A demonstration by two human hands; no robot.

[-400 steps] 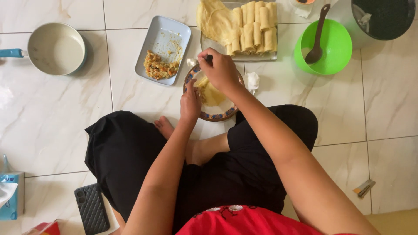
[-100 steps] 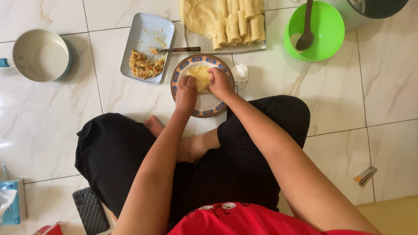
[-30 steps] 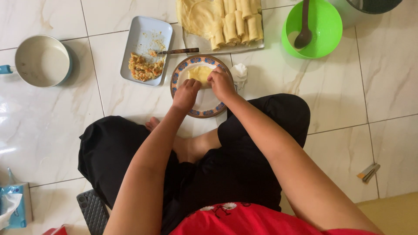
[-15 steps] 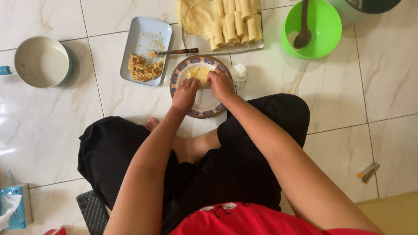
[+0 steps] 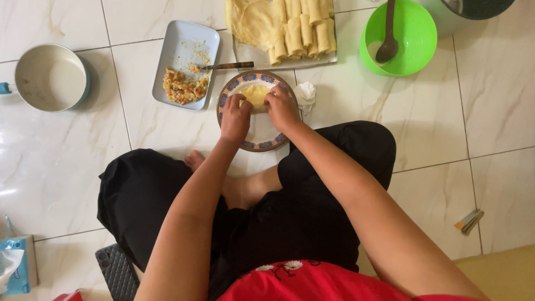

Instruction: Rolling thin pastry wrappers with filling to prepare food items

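Both hands (image 5: 259, 111) have stayed gripping the wrapper (image 5: 255, 93) between them.

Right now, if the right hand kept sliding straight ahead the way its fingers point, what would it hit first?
The right hand points up-frame over the yellow wrapper on the patterned plate. Past the rim, it would probably first meet the spoon, then the tray of rolls.

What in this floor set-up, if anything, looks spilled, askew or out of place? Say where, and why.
Little stands out. Crumbs of filling are scattered over the bare part of the rectangular tray, beyond the heap. A spoon lies askew across its rim. A crumpled tissue sits by the patterned plate, where both hands, left and right, press a yellow wrapper.
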